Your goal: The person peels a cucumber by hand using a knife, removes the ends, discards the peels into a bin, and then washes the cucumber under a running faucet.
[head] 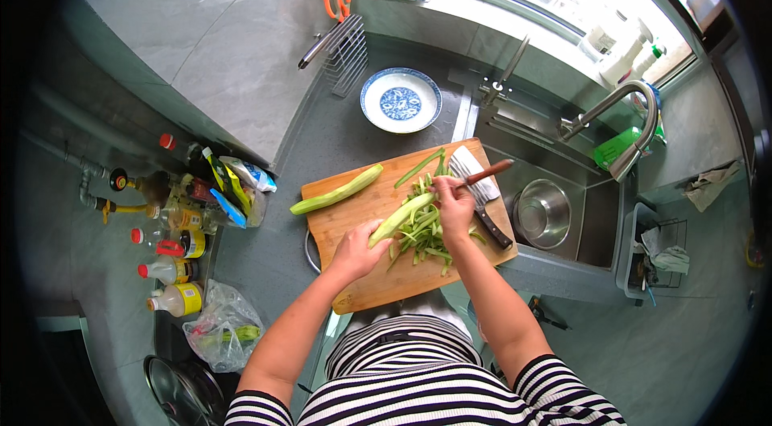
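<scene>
My left hand [360, 250] grips the near end of a pale green peeled gourd or cucumber [401, 218], held over the wooden cutting board [356, 287]. At its far end, my right hand [455, 206] holds a peeler [485, 173] by the blade end, its reddish-brown wooden handle pointing right; the blade itself is hidden by the fingers. Green peelings [425, 236] are heaped beneath. A second peeled vegetable [338, 190] lies at the board's upper left, its tip past the edge. On the board's right side rests a cleaver [494, 228] with a black handle.
A blue-and-white plate [401, 101] stands behind the board. To the right are a sink [594, 209] with a metal bowl [543, 213] and a curved faucet [645, 118]. Bottles [175, 269], a plastic bag [223, 329] and a lidded pan [181, 390] are at left. Orange-handled scissors [338, 2] stand in a rack.
</scene>
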Action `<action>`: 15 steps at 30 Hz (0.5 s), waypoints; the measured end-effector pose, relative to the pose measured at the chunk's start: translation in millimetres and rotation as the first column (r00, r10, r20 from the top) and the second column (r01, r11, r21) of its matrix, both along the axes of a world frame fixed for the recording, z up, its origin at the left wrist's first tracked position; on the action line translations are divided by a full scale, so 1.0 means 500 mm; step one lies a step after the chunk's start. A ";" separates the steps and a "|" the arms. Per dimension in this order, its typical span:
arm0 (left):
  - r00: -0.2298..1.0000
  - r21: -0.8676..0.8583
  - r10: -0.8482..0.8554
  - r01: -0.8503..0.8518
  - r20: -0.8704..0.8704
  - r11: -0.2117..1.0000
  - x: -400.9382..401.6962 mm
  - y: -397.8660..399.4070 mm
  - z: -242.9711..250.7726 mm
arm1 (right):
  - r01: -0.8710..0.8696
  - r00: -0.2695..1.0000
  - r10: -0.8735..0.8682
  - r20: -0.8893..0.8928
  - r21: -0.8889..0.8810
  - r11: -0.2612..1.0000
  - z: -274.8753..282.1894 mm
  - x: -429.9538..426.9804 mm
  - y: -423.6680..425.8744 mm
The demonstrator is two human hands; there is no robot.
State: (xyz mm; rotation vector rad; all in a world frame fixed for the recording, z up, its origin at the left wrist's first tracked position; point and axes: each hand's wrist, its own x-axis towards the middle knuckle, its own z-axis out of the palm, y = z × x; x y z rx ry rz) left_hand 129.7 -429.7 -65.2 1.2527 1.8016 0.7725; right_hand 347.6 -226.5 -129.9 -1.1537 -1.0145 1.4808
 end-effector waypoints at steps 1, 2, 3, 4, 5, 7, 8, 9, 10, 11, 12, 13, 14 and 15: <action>1.000 -0.002 0.008 -0.008 0.001 1.000 -0.003 -0.006 -0.003 | 0.060 0.997 -0.062 -0.038 -0.029 0.998 -0.010 0.019 0.018; 1.000 -0.004 0.014 -0.014 0.003 1.000 -0.007 -0.010 -0.006 | 0.089 0.994 -0.091 -0.063 -0.033 0.996 -0.020 0.039 0.030; 1.000 -0.007 0.023 -0.023 0.003 1.000 -0.012 -0.014 -0.009 | 0.060 0.998 -0.061 -0.032 -0.026 0.998 -0.023 0.052 0.036; 1.000 -0.008 0.028 -0.028 0.004 1.000 -0.019 -0.011 -0.013 | 0.018 1.000 -0.018 0.020 -0.003 1.000 -0.027 0.065 0.037; 1.000 -0.007 0.029 -0.029 0.005 1.000 -0.025 -0.007 -0.018 | -0.072 0.990 0.066 0.124 0.050 0.996 -0.032 0.074 0.028; 0.999 0.019 0.042 -0.041 -0.030 0.999 -0.042 0.002 -0.033 | -0.238 0.925 0.170 0.340 0.169 0.957 -0.018 0.066 0.009; 0.998 0.027 0.047 -0.046 -0.041 0.999 -0.044 0.002 -0.040 | -0.303 0.865 0.152 0.478 0.256 0.918 -0.011 0.061 0.000; 0.995 0.021 0.060 -0.059 -0.074 0.998 -0.040 -0.006 -0.048 | -0.345 0.773 0.010 0.634 0.407 0.846 -0.004 0.056 -0.008; 0.993 0.019 0.069 -0.068 -0.092 0.998 -0.043 -0.007 -0.057 | -0.371 0.702 -0.121 0.702 0.506 0.779 0.004 0.053 -0.015; 0.991 0.016 0.077 -0.075 -0.108 0.997 -0.045 -0.009 -0.066 | -0.385 0.688 -0.196 0.699 0.580 0.718 0.011 0.051 -0.021; 0.987 0.017 0.092 -0.091 -0.133 0.996 -0.055 -0.004 -0.073 | -0.398 0.674 -0.274 0.687 0.649 0.649 0.016 0.048 -0.026; 0.982 0.019 0.105 -0.103 -0.158 0.994 -0.068 0.003 -0.079 | -0.477 0.658 -0.099 0.747 0.515 0.712 0.023 0.056 -0.030; 0.973 0.019 0.125 -0.123 -0.195 0.992 -0.081 0.012 -0.086 | -0.519 0.645 -0.007 0.764 0.445 0.730 0.027 0.054 -0.032; 0.963 0.022 0.142 -0.141 -0.228 0.990 -0.092 0.023 -0.092 | -0.559 0.624 0.081 0.777 0.372 0.741 0.020 0.060 -0.033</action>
